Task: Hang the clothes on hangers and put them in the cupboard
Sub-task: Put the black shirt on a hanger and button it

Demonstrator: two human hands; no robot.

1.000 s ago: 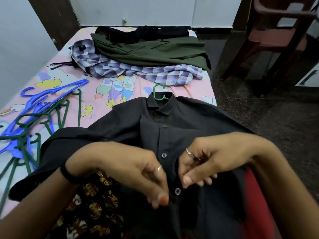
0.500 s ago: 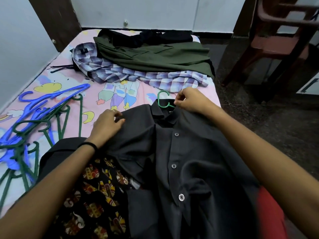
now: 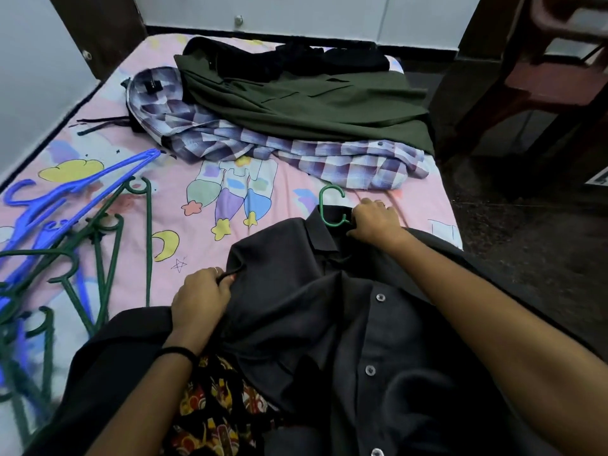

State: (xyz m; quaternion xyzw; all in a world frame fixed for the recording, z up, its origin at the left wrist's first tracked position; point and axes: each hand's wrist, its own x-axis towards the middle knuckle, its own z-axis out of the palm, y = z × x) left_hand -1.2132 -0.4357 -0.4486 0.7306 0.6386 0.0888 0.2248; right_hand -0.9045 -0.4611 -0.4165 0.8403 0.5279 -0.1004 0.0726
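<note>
A black buttoned shirt (image 3: 329, 307) lies on the bed in front of me, collar pointing away. A green hanger sits inside it; only its hook (image 3: 330, 205) shows above the collar. My right hand (image 3: 375, 222) grips the collar and the base of the hook. My left hand (image 3: 204, 294) pinches the shirt's left shoulder fabric. Farther back lie a checked shirt (image 3: 296, 153), an olive green garment (image 3: 312, 100) and a black garment (image 3: 289, 57).
A heap of green hangers (image 3: 98, 245) and blue hangers (image 3: 65, 195) lies at the left on the pink cartoon bedsheet (image 3: 197, 179). White cupboard doors (image 3: 263, 11) stand beyond the bed. A wooden chair (image 3: 552, 80) stands on the dark floor at the right.
Both hands left the buttons at the shirt's middle and reached up. The right went to the collar and hook, the left to the left shoulder, then slid a little outward along it.
</note>
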